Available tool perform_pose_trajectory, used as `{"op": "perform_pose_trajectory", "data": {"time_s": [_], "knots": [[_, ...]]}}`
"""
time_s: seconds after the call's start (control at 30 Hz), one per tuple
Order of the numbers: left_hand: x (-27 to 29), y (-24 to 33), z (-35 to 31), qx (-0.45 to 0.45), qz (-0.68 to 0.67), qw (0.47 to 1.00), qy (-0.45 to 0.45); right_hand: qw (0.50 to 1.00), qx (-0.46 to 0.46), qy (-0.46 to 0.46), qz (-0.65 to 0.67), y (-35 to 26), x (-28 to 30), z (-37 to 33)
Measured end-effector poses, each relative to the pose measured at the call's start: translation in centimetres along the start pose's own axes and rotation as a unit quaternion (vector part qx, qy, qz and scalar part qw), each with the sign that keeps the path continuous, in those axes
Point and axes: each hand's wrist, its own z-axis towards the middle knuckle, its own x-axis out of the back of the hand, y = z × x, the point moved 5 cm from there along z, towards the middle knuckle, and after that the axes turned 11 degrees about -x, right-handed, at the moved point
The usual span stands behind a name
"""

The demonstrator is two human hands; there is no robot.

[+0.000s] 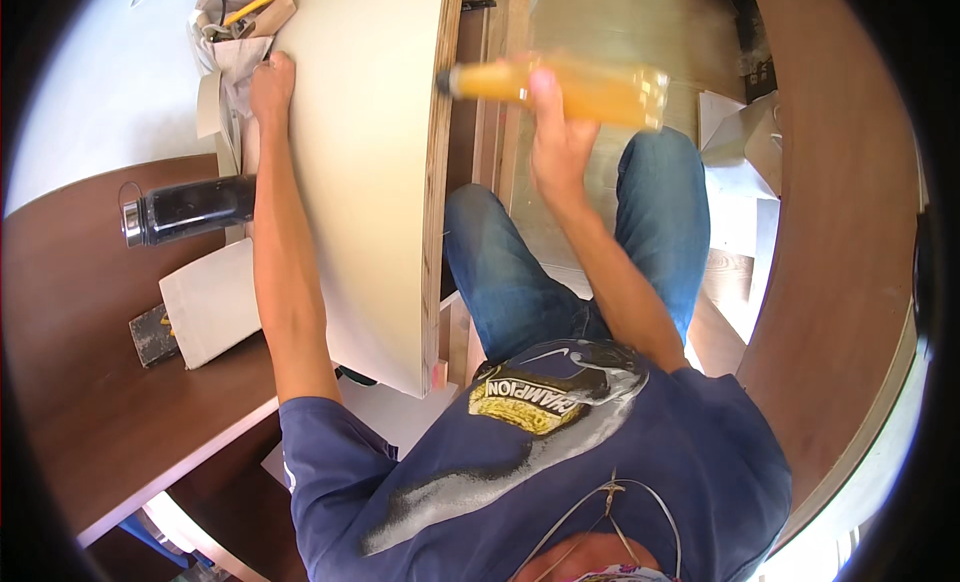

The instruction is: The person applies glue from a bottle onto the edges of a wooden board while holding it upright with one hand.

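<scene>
My right hand [560,142] is wrapped round a clear bottle [600,94] of amber liquid, blurred by motion. The bottle lies nearly level above my knees. Its dark tip points left, close to the edge of a pale panel [370,182]. My left hand [272,82] is closed at the panel's far left side, against a crumpled whitish bag [240,62]. What its fingers hold, if anything, is hidden. My left forearm runs along the panel's left side.
A black flask [195,210] with a metal cap lies left of my forearm on a brown surface [80,312]. Nearer sit a white box [212,302] and a dark flat block [152,335]. A brown board [840,232] stands on the right, beside some cardboard pieces [745,142].
</scene>
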Motion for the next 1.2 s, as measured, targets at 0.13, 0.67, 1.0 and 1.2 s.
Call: {"op": "perform_pose_trajectory", "data": {"time_s": [0.13, 0.67, 1.0, 1.2], "knots": [[-0.2, 0.9, 0.0, 0.006, -0.002, 1.000, 0.001, 0.998, -0.021, 0.020, -0.059, -0.7, 0.5, 1.6], [2.0, -5.2, -7.5, -0.009, -0.047, 0.999, -0.023, 0.993, -0.110, -0.011, 0.033, -2.1, 3.5, -3.9], [3.1, -4.8, -7.9, 0.012, -0.062, 0.998, 0.020, 0.998, -0.053, -0.025, -0.003, -1.5, 1.5, -4.0], [3.3, -3.7, -8.1, 0.007, -0.055, 0.998, 0.003, 0.999, -0.041, -0.009, -0.031, -0.4, 2.1, -5.1]]}}
